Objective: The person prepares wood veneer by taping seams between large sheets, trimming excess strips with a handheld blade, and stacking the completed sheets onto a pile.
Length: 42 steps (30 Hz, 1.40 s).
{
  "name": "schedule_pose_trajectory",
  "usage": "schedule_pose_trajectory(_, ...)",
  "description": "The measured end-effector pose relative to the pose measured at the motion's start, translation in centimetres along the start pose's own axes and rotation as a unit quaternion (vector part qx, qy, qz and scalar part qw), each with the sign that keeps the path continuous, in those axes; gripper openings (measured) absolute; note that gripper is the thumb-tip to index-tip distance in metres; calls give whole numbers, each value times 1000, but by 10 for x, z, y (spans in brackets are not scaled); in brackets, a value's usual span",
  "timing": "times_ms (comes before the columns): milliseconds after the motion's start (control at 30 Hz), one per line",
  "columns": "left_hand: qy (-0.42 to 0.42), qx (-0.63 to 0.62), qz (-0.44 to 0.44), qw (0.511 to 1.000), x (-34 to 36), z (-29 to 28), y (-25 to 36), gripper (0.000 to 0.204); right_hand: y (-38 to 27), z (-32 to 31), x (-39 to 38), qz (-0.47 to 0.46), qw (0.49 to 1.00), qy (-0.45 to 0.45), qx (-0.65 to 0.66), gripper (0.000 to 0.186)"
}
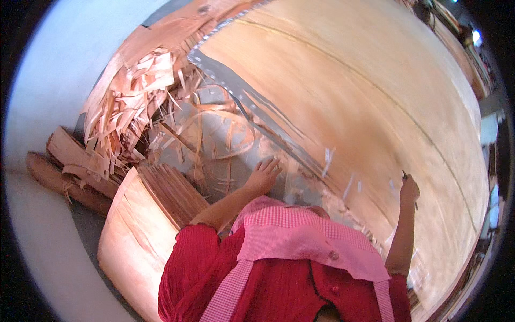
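Note:
A large pale wood veneer sheet (343,91) spreads over the right side, with a ragged, split left edge and a few small whitish strips (328,161) near it. My left hand (268,172) is open, fingers apart and nothing held, left of that edge over the grey floor (209,150) with curled veneer offcuts. My right hand (409,189) is closed round a thin dark tool (404,175) over the sheet; what kind of tool I cannot make out. My red sleeves and pink checked apron fill the bottom.
A heap of shredded veneer (134,102) lies at the upper left. A thick stack of veneer sheets (134,225) stands at my lower left, with curved offcuts (75,166) behind it. A pale wall (37,107) runs down the left. More stacked material shows at the far right rim.

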<state>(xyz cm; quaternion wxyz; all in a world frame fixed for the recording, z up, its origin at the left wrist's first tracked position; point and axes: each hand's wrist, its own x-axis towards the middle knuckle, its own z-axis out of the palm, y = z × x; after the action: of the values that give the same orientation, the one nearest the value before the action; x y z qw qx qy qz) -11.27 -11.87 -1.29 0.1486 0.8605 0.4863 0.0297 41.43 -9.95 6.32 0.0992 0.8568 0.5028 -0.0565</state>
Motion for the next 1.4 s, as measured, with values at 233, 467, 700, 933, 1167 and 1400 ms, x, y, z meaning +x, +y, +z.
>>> schedule_pose_trajectory(233, 8, -8, -103, 995, 10, -23, -95, 56, -206, 24, 16, -234, 950, 188, 92, 46)
schedule_pose_trajectory(467, 130, 0, -134, 982, 166, -112, -216, 68, -238, 21, 92, 115, 981, 144, 68, 53)
schedule_pose_trajectory(700, 123, 46, -97, 987, 254, -104, -250, 75, -206, 12, 97, 272, 952, 57, 125, 48)
schedule_pose_trajectory(933, 66, 35, -106, 992, 265, -126, -258, 76, -201, 25, 116, 243, 957, 67, 144, 47)
schedule_pose_trajectory(1167, 24, 1, -155, 988, 261, -150, -253, 75, -235, 3, 128, 67, 993, 93, -39, 43)
schedule_pose_trajectory(1400, 158, 44, -25, 986, 365, -175, -297, 74, -288, 10, 223, 92, 962, 257, 22, 40)
